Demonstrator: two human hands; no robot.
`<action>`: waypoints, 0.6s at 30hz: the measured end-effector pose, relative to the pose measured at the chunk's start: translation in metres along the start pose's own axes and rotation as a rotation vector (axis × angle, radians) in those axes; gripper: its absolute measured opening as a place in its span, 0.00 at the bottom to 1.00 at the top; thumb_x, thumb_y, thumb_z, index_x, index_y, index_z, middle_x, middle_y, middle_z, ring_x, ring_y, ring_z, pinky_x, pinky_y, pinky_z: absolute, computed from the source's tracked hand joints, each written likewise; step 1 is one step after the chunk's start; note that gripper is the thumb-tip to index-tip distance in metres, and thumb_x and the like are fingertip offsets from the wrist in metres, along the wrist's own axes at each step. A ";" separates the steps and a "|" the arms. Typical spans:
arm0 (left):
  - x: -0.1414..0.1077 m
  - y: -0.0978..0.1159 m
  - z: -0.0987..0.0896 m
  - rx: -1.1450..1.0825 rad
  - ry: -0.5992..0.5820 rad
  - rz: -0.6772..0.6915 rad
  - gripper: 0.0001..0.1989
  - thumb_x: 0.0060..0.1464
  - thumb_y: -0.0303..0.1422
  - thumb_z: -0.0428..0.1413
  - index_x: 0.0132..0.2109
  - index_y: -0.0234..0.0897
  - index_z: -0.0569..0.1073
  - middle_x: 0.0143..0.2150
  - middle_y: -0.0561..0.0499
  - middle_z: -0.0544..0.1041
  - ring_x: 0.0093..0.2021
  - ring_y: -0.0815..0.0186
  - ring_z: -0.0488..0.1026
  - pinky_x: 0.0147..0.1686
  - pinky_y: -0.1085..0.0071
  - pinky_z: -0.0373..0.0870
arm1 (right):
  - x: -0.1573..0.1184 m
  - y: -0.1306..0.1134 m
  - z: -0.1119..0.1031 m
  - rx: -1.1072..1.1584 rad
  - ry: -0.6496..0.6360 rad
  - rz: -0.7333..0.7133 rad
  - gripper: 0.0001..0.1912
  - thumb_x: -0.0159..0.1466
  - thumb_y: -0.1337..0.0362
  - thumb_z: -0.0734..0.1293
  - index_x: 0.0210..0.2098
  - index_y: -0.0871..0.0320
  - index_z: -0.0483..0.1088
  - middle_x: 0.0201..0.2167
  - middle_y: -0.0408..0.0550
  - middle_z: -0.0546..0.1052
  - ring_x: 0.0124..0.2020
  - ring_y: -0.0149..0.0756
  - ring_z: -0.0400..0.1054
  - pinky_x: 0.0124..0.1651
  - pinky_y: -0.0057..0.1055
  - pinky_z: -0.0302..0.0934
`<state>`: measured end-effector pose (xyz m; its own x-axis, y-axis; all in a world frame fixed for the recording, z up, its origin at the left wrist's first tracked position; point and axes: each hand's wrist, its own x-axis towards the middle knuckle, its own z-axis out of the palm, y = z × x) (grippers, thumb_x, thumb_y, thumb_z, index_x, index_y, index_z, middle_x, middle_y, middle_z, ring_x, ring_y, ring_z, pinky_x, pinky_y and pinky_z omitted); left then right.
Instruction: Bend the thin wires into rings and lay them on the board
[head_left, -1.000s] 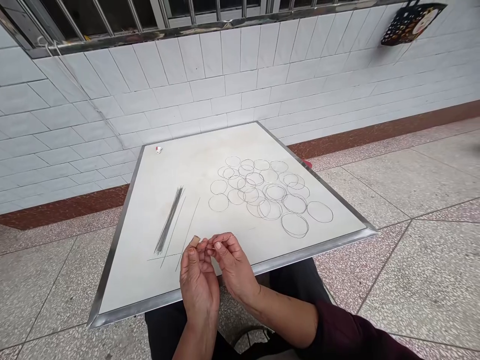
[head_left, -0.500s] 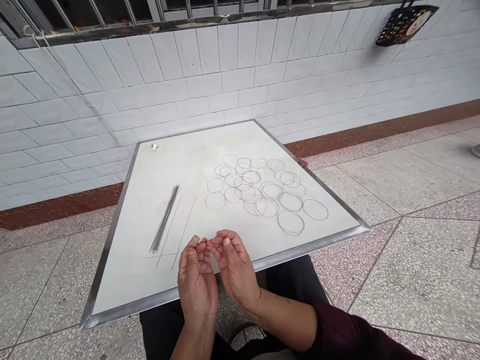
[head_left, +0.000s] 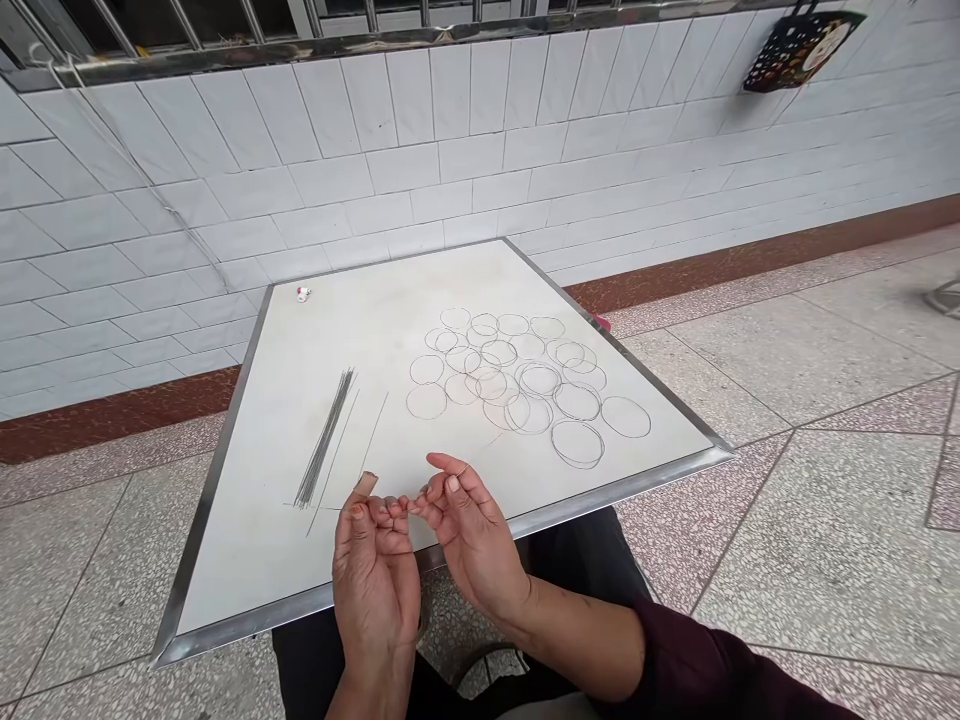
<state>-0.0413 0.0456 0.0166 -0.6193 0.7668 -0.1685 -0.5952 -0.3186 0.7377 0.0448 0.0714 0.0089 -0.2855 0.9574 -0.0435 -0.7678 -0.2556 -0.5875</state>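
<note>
Over the near edge of the table, my left hand (head_left: pixel 375 560) has its fingers curled and pinched around a thin metal wire (head_left: pixel 319 508). One end of that wire sticks out to the left, above the tabletop. Tape or a bandage wraps a left fingertip. My right hand (head_left: pixel 476 535) meets it at the fingertips, thumb pressed to the fingers on the same wire; its index finger is raised. Much of the wire between the hands is too fine to follow. Beyond the left hand lies a bundle of straight wires (head_left: pixel 324 440), with a loose straight wire (head_left: pixel 377 425) beside it.
Many thin wire rings (head_left: pixel 577 443) lie overlapping on the right half of the white table (head_left: pixel 247 560), which has a metal rim. A small white and red object (head_left: pixel 303 294) sits at the far left corner. Behind stands a tiled wall (head_left: pixel 420 180) with a hanging bag (head_left: pixel 802 50).
My left hand has shifted a little left and down. The right index finger has lifted away from the other fingers. The view has moved slightly.
</note>
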 end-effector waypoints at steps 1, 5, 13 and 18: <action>0.000 0.001 0.000 -0.002 -0.007 -0.003 0.16 0.53 0.38 0.65 0.47 0.38 0.78 0.27 0.57 0.70 0.30 0.72 0.69 0.44 0.70 0.71 | -0.001 -0.001 -0.001 -0.006 -0.012 0.000 0.15 0.64 0.53 0.69 0.48 0.51 0.73 0.32 0.43 0.70 0.38 0.35 0.67 0.51 0.39 0.66; -0.001 0.006 -0.002 0.012 -0.021 -0.040 0.18 0.49 0.38 0.67 0.47 0.37 0.79 0.29 0.55 0.71 0.30 0.71 0.69 0.39 0.71 0.72 | -0.004 -0.002 -0.006 -0.056 -0.072 0.007 0.15 0.66 0.54 0.68 0.50 0.51 0.73 0.31 0.43 0.69 0.36 0.34 0.66 0.48 0.36 0.65; -0.002 0.019 -0.006 0.101 -0.204 -0.136 0.15 0.51 0.41 0.64 0.43 0.36 0.81 0.24 0.55 0.67 0.22 0.73 0.61 0.27 0.71 0.70 | -0.004 -0.020 -0.019 -0.333 -0.317 0.054 0.21 0.71 0.52 0.61 0.60 0.50 0.67 0.30 0.42 0.68 0.35 0.32 0.67 0.47 0.36 0.62; -0.004 0.036 -0.005 0.227 -0.333 -0.280 0.13 0.54 0.39 0.63 0.41 0.34 0.80 0.23 0.55 0.68 0.20 0.72 0.61 0.25 0.71 0.67 | 0.001 -0.046 -0.026 -0.644 -0.486 0.078 0.24 0.73 0.53 0.56 0.65 0.53 0.59 0.29 0.42 0.71 0.36 0.33 0.70 0.48 0.37 0.63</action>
<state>-0.0627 0.0284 0.0407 -0.2319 0.9541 -0.1894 -0.5658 0.0260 0.8241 0.0943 0.0874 0.0148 -0.6558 0.7366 0.1656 -0.2969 -0.0500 -0.9536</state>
